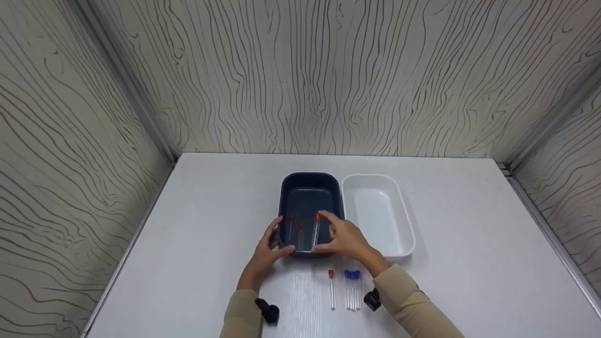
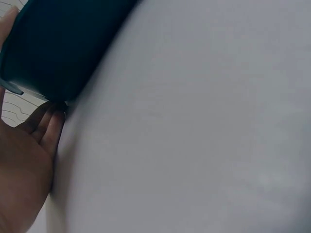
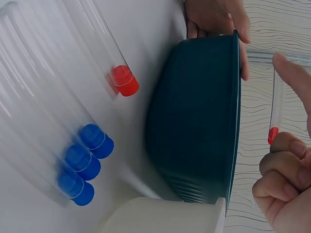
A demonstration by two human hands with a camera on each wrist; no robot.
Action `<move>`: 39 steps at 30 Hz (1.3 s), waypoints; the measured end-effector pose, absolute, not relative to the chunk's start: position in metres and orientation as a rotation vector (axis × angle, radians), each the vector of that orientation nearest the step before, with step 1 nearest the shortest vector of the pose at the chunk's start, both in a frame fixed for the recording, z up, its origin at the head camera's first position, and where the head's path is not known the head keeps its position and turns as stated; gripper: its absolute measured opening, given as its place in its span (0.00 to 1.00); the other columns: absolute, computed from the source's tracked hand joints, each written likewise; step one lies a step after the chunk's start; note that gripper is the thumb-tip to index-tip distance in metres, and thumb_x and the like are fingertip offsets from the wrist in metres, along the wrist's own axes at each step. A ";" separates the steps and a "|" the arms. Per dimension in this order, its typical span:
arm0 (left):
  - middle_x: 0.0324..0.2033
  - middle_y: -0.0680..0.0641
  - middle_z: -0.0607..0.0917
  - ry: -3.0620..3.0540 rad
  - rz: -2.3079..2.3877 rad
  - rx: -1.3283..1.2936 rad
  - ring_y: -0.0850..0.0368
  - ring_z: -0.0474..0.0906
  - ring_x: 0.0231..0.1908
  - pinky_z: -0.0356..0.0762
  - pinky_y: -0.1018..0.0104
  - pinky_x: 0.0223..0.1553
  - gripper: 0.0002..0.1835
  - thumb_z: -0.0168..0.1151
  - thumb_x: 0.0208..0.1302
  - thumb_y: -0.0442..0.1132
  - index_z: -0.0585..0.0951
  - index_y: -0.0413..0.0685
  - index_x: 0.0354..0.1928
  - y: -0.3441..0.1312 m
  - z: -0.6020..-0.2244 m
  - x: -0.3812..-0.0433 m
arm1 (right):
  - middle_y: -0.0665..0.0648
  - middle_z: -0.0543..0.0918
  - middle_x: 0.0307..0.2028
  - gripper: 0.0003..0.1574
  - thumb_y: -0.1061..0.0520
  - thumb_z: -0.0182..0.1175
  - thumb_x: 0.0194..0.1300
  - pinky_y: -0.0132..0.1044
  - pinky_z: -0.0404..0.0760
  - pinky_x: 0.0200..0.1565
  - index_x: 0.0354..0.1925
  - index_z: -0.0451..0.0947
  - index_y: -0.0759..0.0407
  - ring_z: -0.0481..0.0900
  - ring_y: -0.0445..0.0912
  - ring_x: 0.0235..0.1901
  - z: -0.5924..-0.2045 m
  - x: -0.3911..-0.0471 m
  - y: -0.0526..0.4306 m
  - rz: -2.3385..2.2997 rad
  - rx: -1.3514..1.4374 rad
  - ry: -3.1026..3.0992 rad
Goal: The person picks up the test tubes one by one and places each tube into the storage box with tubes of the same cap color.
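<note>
Dark blue tray (image 1: 312,199), one: on the bench (image 1: 225,211), long sides running away from the person; landmark for all places below.

Held tube (image 1: 316,230), one, clear, red cap: over the near right part of the dark blue tray, cap toward its far end.

Right hand (image 1: 347,239): above the near right part of the dark blue tray; forefinger at the cap and thumb at the clear end pinch the held tube lengthwise between them, remaining fingers curled in.

Left hand (image 1: 267,258): at the near left corner of the dark blue tray, gripping it partly spread, thumb on the near rim, fingers along the outside of the left wall.

Red-capped tubes (image 1: 301,229), two: lying inside the dark blue tray, near half, left of the held tube, slightly apart.

Loose red-capped tube (image 1: 332,293), one: on the bench, nearer the person than the dark blue tray, cap toward it.

Blue-capped tubes (image 1: 352,291), three: side by side, right of the loose red-capped tube, likewise on the near side of the dark blue tray, caps toward its end.

White tray (image 1: 378,216), one: just beside the dark blue tray, right; whether rims touch cannot be told.

Patterned wall (image 1: 305,80): beyond the dark blue tray, wavy dark lines.
</note>
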State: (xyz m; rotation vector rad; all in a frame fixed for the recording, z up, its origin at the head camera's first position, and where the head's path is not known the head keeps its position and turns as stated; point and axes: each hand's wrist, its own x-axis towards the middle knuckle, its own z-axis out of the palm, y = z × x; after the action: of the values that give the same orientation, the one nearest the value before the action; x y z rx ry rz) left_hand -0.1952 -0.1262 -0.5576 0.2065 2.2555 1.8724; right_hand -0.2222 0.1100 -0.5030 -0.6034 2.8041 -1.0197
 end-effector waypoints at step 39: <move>0.68 0.30 0.57 2.194 1.899 0.250 0.35 0.58 0.67 0.58 0.42 0.66 0.47 0.65 0.56 0.44 0.48 0.53 0.72 -0.128 -0.558 -0.197 | 0.63 0.82 0.48 0.57 0.39 0.73 0.39 0.47 0.79 0.49 0.64 0.63 0.57 0.81 0.52 0.46 -0.537 -0.253 0.061 -0.777 -0.571 2.815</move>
State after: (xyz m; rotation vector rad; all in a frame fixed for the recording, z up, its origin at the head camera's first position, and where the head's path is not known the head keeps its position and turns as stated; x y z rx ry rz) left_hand -0.1967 -0.1284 -0.5582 0.2504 2.1936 1.8993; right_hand -0.2526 0.0613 -0.5372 -0.5705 2.8152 -0.7767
